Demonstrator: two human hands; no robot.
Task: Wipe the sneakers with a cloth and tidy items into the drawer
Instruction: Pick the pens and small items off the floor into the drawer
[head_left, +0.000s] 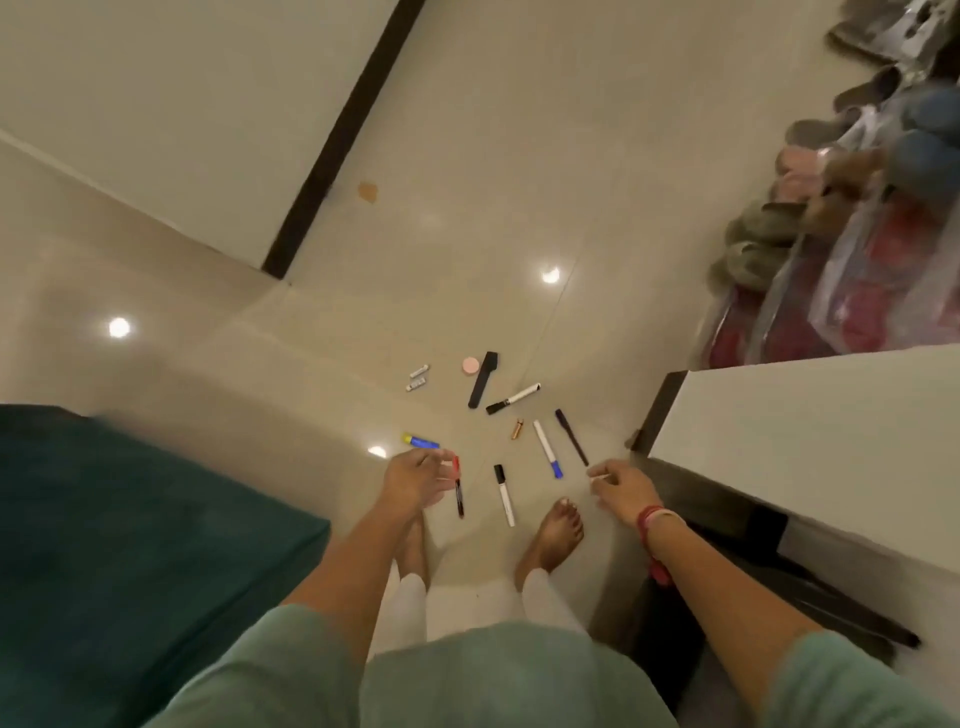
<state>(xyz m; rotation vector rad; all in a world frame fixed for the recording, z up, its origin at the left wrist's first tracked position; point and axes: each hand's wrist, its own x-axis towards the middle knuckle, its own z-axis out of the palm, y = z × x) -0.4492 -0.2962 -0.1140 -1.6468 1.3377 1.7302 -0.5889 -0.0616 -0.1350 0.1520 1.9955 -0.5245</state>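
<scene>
Markers (548, 454) and batteries (418, 378) lie scattered at 12 o'clock, probably bound for the dark drawer (737, 519) at 3 o'clock; the left hand (415, 480) hangs slack and empty over the red marker (458, 493), while I cannot tell whether the right hand (621, 488) is pinching anything.

Your left hand (415, 480) covers the top of the red-capped pen (460, 499), your left arm (353, 561) hides most of one foot (415, 548), the blurred shoes (831, 208) run off the right edge, and whether your right hand's (621, 488) fingers (602, 475) pinch anything is unclear.
</scene>
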